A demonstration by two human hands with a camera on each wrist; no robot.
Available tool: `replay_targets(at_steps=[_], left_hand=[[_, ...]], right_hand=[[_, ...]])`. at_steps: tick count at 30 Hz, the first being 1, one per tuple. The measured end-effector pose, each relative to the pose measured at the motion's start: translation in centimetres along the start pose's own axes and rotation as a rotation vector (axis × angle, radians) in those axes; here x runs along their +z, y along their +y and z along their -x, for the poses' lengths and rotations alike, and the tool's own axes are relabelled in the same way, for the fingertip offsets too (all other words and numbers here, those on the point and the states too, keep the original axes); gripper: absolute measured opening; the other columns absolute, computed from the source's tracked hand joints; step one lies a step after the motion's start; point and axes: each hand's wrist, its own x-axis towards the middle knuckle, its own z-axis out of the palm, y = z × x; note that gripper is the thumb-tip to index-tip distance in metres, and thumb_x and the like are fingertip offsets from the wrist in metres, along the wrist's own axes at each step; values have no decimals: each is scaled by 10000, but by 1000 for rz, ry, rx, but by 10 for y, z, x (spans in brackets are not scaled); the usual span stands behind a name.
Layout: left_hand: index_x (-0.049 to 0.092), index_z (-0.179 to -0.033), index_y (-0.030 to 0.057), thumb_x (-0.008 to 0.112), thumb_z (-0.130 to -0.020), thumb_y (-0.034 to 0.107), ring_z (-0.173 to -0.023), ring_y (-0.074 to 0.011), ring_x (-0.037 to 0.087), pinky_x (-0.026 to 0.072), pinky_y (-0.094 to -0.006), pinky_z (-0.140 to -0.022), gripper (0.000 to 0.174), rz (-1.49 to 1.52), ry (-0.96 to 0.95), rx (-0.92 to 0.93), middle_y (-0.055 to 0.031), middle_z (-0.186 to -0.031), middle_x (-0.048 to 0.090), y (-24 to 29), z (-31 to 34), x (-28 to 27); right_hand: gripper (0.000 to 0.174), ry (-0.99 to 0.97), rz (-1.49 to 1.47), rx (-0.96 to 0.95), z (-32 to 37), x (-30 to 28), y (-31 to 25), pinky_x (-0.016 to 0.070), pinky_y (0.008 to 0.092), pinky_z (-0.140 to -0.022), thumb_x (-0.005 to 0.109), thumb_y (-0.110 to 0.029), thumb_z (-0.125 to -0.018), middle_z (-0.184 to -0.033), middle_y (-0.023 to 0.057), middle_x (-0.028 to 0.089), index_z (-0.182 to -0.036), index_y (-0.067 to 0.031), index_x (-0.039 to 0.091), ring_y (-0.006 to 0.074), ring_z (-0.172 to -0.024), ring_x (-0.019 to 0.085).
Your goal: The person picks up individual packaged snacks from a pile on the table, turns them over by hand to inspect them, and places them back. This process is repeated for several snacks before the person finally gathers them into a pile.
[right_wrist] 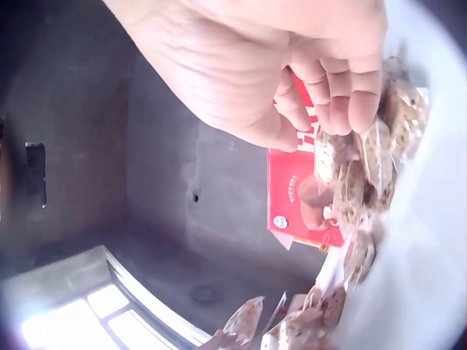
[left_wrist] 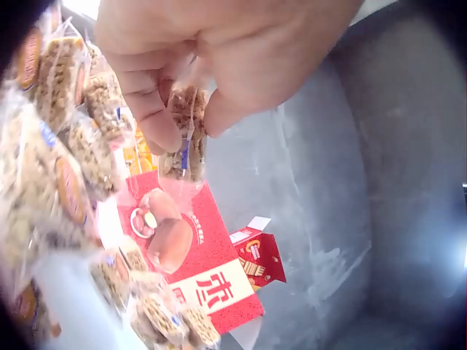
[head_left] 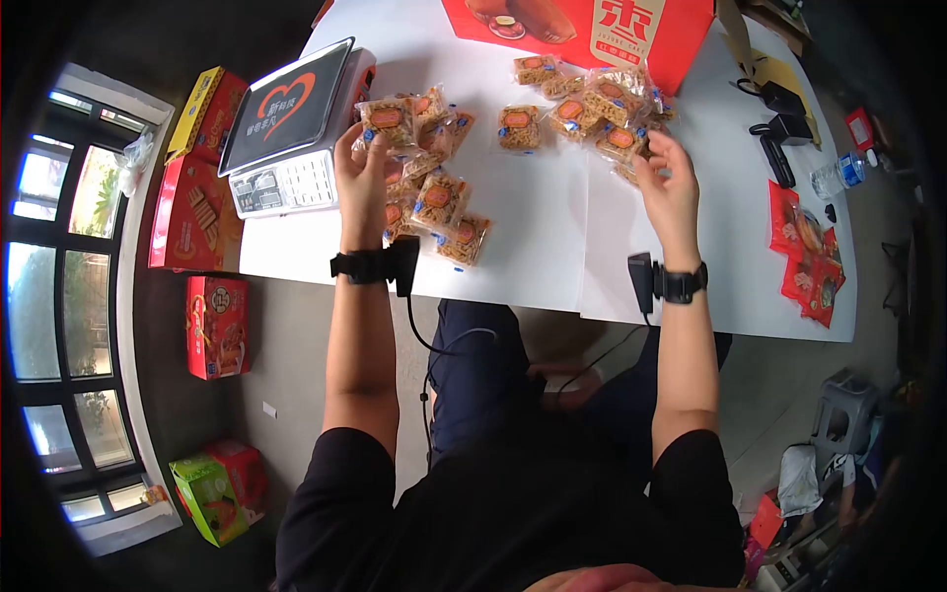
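Note:
My left hand (head_left: 361,189) pinches a clear-wrapped crunchy snack cake (left_wrist: 185,157) between thumb and fingers, above the left heap. In the head view that packet (head_left: 388,118) shows an orange-red label. Below and beside it lie several like packets (head_left: 440,200). My right hand (head_left: 673,192) is at the near right side of another heap of packets (head_left: 612,99), its fingers loosely bent with nothing gripped. In the right wrist view its fingertips (right_wrist: 363,113) overlap the nearest packets (right_wrist: 376,153). A single packet (head_left: 519,128) lies between the heaps.
A digital scale (head_left: 286,183) stands at the table's left, close to my left hand. The large red jujube cake box (head_left: 582,30) is at the back. Rightward are black devices (head_left: 779,128), a water bottle (head_left: 838,176) and red packets (head_left: 804,252). More cartons (head_left: 217,326) stand left of the table.

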Motion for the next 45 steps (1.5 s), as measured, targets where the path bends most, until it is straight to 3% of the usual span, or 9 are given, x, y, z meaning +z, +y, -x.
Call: replay_targets(at_steps=[4, 7, 17, 19, 22, 29, 33, 37, 45], left_hand=[[351, -1368, -30, 571, -948, 141, -1061, -233, 600, 511, -297, -851, 504, -44, 47, -71, -181, -1192, 570, 5, -5, 7], [340, -1392, -39, 591, -939, 165, -1114, -259, 571, 478, -332, -923, 557, 59, -32, -18, -210, -1294, 500, 4, 5, 14], [475, -1325, -2, 581, -945, 151, -950, -132, 585, 479, -264, -784, 423, 106, -84, -89, -118, -1225, 561, 31, 89, 31], [480, -1320, 3, 573, -951, 147, -946, -137, 587, 485, -272, -785, 407, 158, -190, -136, -105, -1241, 554, 35, 114, 40], [419, -1366, 17, 543, -970, 174, -1016, -177, 592, 489, -311, -840, 443, 229, -346, -216, -139, -1294, 521, 39, 148, 53], [261, -1458, 53, 470, -999, 321, -1188, -257, 507, 427, -405, -987, 571, 800, -483, -348, -143, -1385, 427, 59, 196, 88], [310, -1432, 111, 474, -997, 325, -1164, -195, 513, 439, -383, -961, 512, 841, -491, -441, -77, -1312, 490, 67, 210, 86], [407, -1345, 97, 512, -989, 218, -1127, -151, 540, 481, -328, -891, 391, 710, -494, -428, -59, -1244, 544, 60, 221, 78], [308, -1432, 88, 547, -967, 147, -1140, -150, 537, 454, -331, -951, 526, 634, -614, -300, -75, -1265, 544, 59, 249, 67]], right_hand=[[516, 57, 426, -319, -37, 13, 17, 384, 451, -998, 732, -91, -719, -1203, 116, 568, -1213, -118, 585, 344, -1106, 500], [521, 83, 569, -419, -46, 28, 26, 397, 444, -994, 725, -85, -723, -1231, 89, 564, -1222, -143, 585, 328, -1104, 505], [351, 170, 315, -300, -42, 30, 16, 480, 410, -857, 649, -78, -801, -1112, 144, 586, -1142, -75, 568, 329, -963, 577], [365, 164, 329, -330, -30, 24, 7, 499, 375, -787, 659, -86, -820, -1083, 153, 582, -1165, -45, 547, 301, -902, 597], [337, 167, -192, -241, 0, 20, -15, 472, 255, -632, 679, -97, -850, -1033, 83, 566, -1148, -5, 550, 146, -769, 554], [377, 70, 6, -501, 126, 11, -94, 440, 244, -586, 694, -6, -790, -1088, 101, 566, -1148, -32, 580, 151, -772, 524], [319, -67, 157, -482, 179, 8, -99, 472, 261, -600, 701, 20, -768, -1147, 106, 552, -1072, -52, 637, 200, -863, 580], [313, -297, -82, -364, 197, -17, -112, 445, 219, -579, 739, -19, -763, -1081, 98, 590, -1060, -43, 645, 122, -717, 546], [249, -232, -344, 37, 182, -46, -115, 415, 181, -669, 648, -124, -912, -989, 33, 600, -1103, 28, 603, 35, -721, 475]])
